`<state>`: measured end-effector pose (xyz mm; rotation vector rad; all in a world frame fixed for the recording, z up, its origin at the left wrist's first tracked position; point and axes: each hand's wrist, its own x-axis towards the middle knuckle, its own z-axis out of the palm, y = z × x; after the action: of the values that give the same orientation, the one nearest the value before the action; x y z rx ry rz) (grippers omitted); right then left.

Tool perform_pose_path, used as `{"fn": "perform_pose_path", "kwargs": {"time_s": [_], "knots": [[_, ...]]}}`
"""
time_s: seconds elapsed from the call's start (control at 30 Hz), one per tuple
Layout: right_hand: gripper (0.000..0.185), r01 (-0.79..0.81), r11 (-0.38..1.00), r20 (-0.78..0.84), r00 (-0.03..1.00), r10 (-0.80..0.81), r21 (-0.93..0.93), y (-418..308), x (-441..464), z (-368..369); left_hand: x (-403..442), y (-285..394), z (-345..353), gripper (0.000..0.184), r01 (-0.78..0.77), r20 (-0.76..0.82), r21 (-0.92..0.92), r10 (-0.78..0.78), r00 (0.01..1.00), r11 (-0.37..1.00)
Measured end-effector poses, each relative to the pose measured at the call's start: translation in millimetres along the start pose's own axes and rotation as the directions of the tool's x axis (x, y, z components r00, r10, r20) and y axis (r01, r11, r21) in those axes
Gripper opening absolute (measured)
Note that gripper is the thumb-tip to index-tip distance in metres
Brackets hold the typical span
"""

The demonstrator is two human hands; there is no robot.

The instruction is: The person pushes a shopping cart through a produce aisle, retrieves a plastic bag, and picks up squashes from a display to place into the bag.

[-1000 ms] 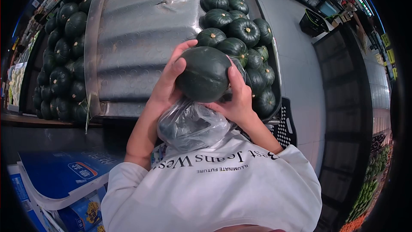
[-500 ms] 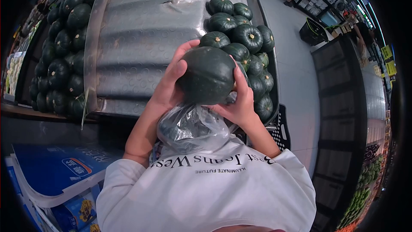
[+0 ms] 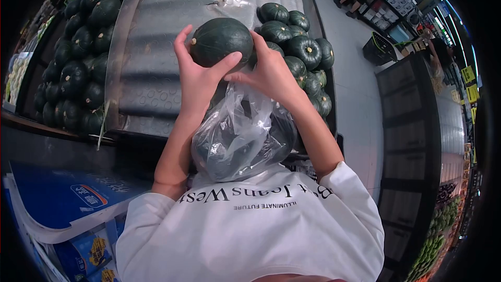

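Observation:
A dark green squash (image 3: 221,42) is held up between both hands over the grey padded display (image 3: 151,65). My left hand (image 3: 202,73) wraps its left and lower side, with the thumb across the front. On the right side, my right hand (image 3: 266,70) presses its fingers against the squash. A clear plastic bag (image 3: 242,136) with dark green produce inside hangs below the hands, in front of the white shirt; its top reaches up to my right hand. Several green squashes (image 3: 304,52) are piled just right of the held one.
Another squash pile (image 3: 82,42) fills the left side. A blue printed box stand (image 3: 62,193) is at the lower left. Dark cabinets (image 3: 409,141) line the right, with a black basket (image 3: 379,48) on the floor and people farther back.
The squash has moved up and left, away from my body, and turned so its pale stem end faces left. Both hands moved with it, and more of the plastic bag shows below.

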<state>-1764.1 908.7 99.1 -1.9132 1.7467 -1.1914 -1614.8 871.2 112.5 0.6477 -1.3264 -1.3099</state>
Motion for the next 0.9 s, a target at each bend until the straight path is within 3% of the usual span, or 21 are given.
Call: {"fn": "perform_pose_path", "kwargs": {"time_s": [0.13,0.23,0.3,0.4,0.47,0.73,0.9], "knots": [[0.100,0.041,0.999,0.013,0.999,-0.041,0.015,11,6,15,10,-23,-14,0.092,0.037,-0.028,0.030,-0.036,0.999,0.999],[0.100,-0.119,0.992,0.067,0.990,0.122,-0.034,6,3,19,13,-35,-16,0.091,0.047,-0.010,0.034,-0.047,0.999,0.998],[0.102,-0.125,0.988,0.068,0.989,0.131,-0.086,7,5,22,15,-43,-18,0.089,0.047,-0.008,0.022,-0.046,0.999,0.999],[0.102,-0.164,0.978,0.071,0.982,0.174,-0.131,7,3,28,16,-49,-24,0.092,-0.003,0.012,0.237,0.001,1.000,0.972],[0.102,-0.180,0.974,0.074,0.979,0.191,-0.134,6,1,31,13,-46,-23,0.093,0.018,0.021,0.207,-0.023,1.000,0.978],[0.102,-0.178,0.974,0.081,0.978,0.191,-0.143,12,3,37,14,-54,-28,0.092,-0.038,0.003,0.345,0.040,0.999,0.938],[0.090,-0.180,0.976,0.068,0.980,0.189,-0.123,17,4,42,18,-60,-30,0.092,-0.093,0.029,0.373,0.088,0.996,0.923]]}}
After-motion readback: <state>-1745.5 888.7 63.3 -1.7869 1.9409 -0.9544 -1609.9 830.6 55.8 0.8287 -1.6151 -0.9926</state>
